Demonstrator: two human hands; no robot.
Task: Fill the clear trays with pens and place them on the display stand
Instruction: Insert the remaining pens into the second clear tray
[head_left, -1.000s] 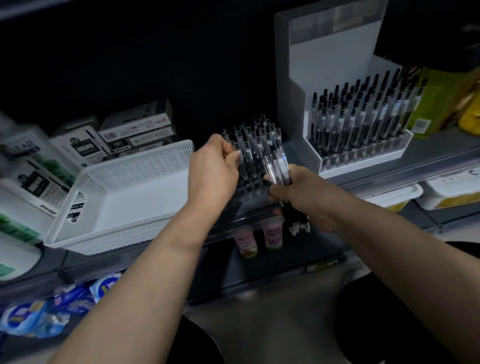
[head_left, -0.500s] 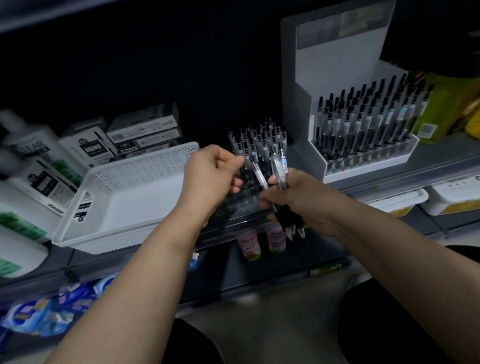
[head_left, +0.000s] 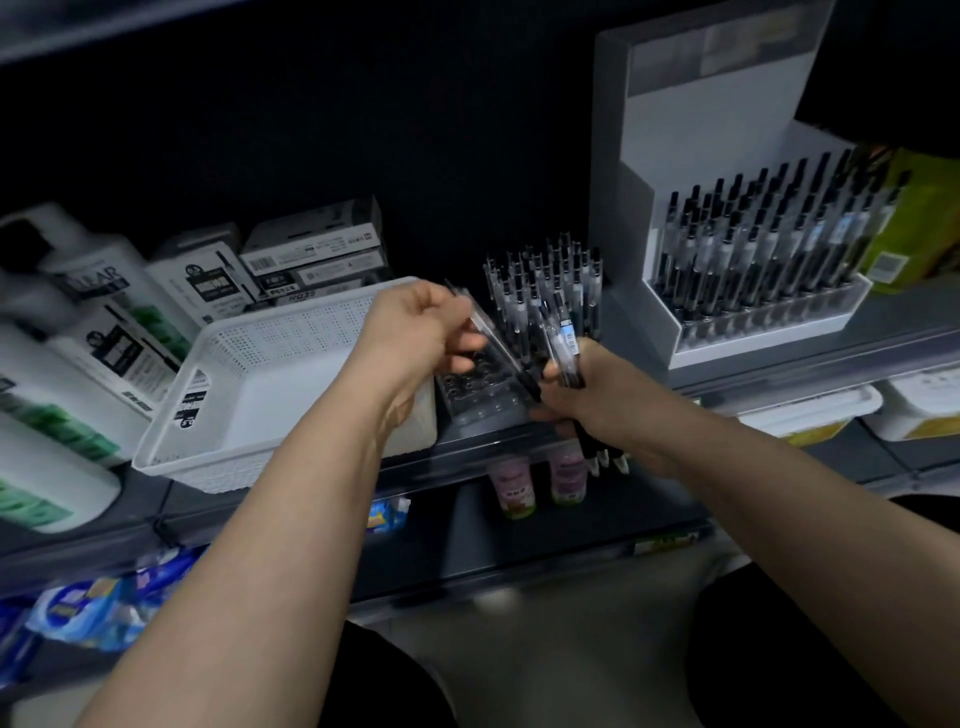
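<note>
A clear tray (head_left: 480, 397) with rows of holes sits on the shelf edge; its back rows hold upright black-capped pens (head_left: 545, 280), its front holes are bare. My left hand (head_left: 421, 332) pinches one pen (head_left: 493, 338), slanted over the tray's front. My right hand (head_left: 597, 400) grips a bundle of pens (head_left: 563, 343), tips pointing down past the shelf edge. To the right stands the white display stand (head_left: 727, 114) with a full tray of pens (head_left: 763, 244).
A white perforated basket (head_left: 270, 384) lies left of the tray, touching my left forearm. Boxes (head_left: 311, 249) and white bottles (head_left: 78, 332) crowd the far left. Small bottles (head_left: 511, 491) stand on the shelf below. Green packaging (head_left: 914, 228) is beyond the stand.
My left hand has drawn a pen out of the bundle and tilted it leftward over the tray. The right hand stays put with the bundle.
</note>
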